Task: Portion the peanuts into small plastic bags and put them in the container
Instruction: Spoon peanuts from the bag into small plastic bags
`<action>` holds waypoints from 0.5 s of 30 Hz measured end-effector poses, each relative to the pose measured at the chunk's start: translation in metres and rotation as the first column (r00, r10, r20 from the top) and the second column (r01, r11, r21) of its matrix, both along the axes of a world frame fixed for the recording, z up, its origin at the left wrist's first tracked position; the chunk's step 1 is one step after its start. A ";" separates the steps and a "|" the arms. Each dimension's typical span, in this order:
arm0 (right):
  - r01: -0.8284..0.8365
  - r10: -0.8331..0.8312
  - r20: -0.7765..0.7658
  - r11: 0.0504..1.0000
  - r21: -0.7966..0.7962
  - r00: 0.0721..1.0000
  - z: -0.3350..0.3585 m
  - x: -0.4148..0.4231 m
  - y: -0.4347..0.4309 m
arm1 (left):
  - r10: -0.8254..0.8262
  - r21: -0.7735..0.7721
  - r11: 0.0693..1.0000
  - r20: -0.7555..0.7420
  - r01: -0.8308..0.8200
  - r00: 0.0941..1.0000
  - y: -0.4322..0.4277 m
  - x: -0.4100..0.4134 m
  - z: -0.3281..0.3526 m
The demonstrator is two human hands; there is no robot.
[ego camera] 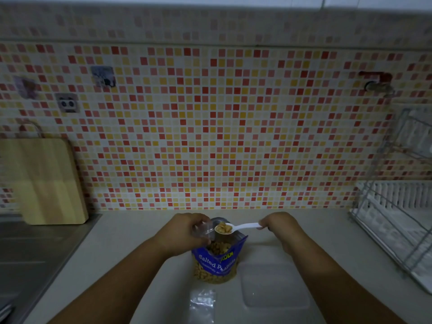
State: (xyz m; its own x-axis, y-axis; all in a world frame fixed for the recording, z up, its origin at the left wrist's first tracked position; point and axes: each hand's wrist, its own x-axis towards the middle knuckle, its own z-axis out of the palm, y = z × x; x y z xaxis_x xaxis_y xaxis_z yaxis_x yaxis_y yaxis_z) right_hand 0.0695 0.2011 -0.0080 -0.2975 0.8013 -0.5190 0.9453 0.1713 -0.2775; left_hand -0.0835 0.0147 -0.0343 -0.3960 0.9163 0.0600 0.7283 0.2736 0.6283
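An open blue bag of salted peanuts (217, 260) stands on the counter in front of me. My left hand (184, 232) grips a small clear plastic bag (205, 230), held open just above the peanut bag. My right hand (275, 224) pinches the handle of a white plastic spoon (243, 226). The spoon's bowl is heaped with peanuts (223, 228) and sits at the small bag's mouth. A clear plastic container (273, 284) rests on the counter to the right of the peanut bag. A stack of empty small plastic bags (202, 305) lies near the front edge.
A wooden cutting board (44, 181) leans on the tiled wall at the left, above a metal sink (30, 253). A wire dish rack (397, 218) fills the right side. The pale counter (131, 235) runs between them.
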 end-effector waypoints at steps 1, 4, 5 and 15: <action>0.005 -0.005 -0.008 1.000 -0.003 1.000 0.000 0.000 0.002 | -0.001 -0.006 1.000 -0.020 0.001 1.000 0.002 0.000 -0.001; 0.016 -0.016 -0.023 1.000 0.002 1.000 0.000 -0.001 0.006 | -0.007 -0.016 1.000 -0.058 0.006 0.998 0.007 0.000 -0.002; 0.025 -0.025 -0.029 1.000 0.006 0.999 0.000 0.000 0.007 | -0.009 -0.017 1.000 -0.062 0.008 0.998 0.008 0.000 -0.003; 0.001 0.000 -0.020 1.000 0.030 1.000 0.003 -0.008 -0.002 | -0.022 -0.025 0.999 -0.071 0.021 0.997 0.017 0.004 -0.005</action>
State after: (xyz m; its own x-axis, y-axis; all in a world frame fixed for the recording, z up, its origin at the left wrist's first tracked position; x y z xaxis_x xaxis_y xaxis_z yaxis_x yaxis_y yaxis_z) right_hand 0.0615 0.1990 -0.0051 -0.3073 0.8163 -0.4891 0.9397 0.1794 -0.2910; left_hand -0.0790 0.0317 -0.0389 -0.3718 0.9260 0.0653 0.7766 0.2718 0.5683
